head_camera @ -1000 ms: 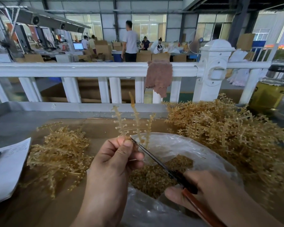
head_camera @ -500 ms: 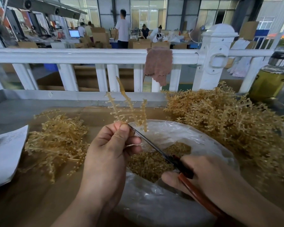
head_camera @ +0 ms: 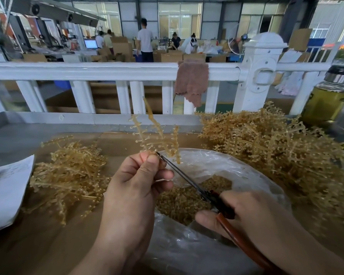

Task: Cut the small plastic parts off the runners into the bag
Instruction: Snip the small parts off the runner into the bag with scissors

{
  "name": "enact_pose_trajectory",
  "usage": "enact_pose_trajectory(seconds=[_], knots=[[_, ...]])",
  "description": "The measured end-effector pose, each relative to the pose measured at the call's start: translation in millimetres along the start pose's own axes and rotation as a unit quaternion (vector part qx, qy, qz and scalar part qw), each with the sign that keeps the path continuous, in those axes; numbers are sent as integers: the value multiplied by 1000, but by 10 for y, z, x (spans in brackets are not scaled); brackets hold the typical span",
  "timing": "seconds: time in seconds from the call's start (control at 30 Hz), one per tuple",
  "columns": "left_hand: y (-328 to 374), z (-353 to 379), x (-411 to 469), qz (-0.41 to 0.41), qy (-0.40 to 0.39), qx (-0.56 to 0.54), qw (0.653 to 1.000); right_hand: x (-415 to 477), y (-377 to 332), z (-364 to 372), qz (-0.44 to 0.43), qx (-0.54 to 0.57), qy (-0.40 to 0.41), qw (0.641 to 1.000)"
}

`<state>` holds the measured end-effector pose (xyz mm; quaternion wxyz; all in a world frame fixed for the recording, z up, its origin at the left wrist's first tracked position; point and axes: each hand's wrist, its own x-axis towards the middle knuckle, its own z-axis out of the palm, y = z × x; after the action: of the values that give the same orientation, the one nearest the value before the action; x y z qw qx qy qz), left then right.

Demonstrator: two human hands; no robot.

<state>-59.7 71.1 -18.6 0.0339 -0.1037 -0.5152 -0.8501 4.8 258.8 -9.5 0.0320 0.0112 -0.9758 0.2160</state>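
still, runner (head_camera: 152, 116) pinched, scissors (head_camera: 187, 180) at its base

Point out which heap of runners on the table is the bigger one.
The right heap, next to the bottle of yellow liquid. It stands taller and spreads wider than the flatter left heap beside the paper.

No writing is legible anywhere; marks on the paper sheet (head_camera: 7, 187) are too blurred.

Bag (head_camera: 216, 167) between runner piles (head_camera: 68, 175); cut parts (head_camera: 187, 199) inside.
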Motion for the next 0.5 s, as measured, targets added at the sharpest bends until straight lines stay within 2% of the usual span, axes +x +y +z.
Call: enact_pose_trajectory(seconds=[0.5], knots=[[29,-61,25,3,10,-4,1000,6,32,79,-7,-45,35,998]])
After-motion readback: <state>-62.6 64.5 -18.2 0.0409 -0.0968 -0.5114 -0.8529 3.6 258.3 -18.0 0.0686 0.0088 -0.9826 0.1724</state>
